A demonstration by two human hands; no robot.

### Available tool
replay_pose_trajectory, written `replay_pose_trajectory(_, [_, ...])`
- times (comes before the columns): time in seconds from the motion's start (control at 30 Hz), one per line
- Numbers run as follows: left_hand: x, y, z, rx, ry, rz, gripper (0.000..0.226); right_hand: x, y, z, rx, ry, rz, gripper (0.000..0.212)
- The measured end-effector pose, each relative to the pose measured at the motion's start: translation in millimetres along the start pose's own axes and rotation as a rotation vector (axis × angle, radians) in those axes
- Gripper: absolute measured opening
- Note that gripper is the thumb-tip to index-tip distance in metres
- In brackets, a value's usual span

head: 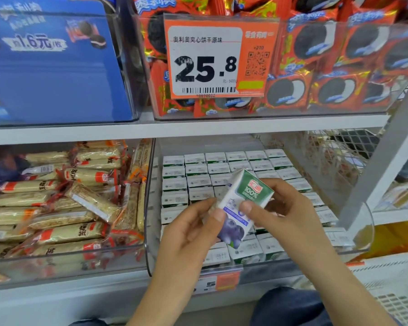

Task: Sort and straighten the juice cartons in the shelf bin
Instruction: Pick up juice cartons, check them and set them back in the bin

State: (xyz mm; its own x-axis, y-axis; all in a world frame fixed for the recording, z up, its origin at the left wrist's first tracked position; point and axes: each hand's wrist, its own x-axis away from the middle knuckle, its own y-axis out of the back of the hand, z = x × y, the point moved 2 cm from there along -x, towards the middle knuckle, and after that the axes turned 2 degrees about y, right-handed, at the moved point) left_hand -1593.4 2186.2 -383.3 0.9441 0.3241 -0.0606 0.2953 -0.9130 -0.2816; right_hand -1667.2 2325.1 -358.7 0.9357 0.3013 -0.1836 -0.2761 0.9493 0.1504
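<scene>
A small juice carton (242,203) with a green top and blueberries on its front is held tilted above the clear shelf bin (151,231). My left hand (193,227) pinches its lower left side with thumb and fingers. My right hand (290,208) grips its right side, thumb on the front. Below them, several rows of the same cartons (198,170) stand upright in the bin, white tops showing. The hands hide some of the front rows.
A clear bin of wrapped snack bars (64,203) sits to the left. Above, on the upper shelf, stand a bin of orange cookie packs (327,67) with a price tag (217,60) and a blue cookie box (50,62). A white shelf post (375,165) rises at the right.
</scene>
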Motion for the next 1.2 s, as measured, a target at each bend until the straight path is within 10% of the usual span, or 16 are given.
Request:
replay_pose_trajectory(0.33, [0.7, -2.6, 4.9, -0.053, -0.074, -0.026, 0.026, 0.4, -11.5, -1.5, -0.043, 0.102, -0.035, 0.015])
replay_pose_trajectory(0.57, [5.8, 9.1, -8.6, -0.836, -0.645, -0.190, 0.041, -1.1, -4.3, -4.8, -0.269, 0.073, 0.251, 0.050])
replay_pose_trajectory(0.77, [9.3, 9.8, -8.8, -0.873, -0.888, -0.192, 0.038, 0.3, 6.0, -2.5, -0.289, 0.180, 0.356, 0.066])
replay_pose_trajectory(1.1, [10.6, 9.6, -9.6, -0.908, -0.878, -0.166, 0.041, 1.3, 3.2, -5.9, -0.383, 0.088, 0.290, 0.074])
replay_pose_trajectory(1.2, [7.8, 9.7, -13.1, -0.729, -0.580, -0.106, 0.056, 0.1, 4.3, -6.4, -0.448, 0.030, 0.270, 0.061])
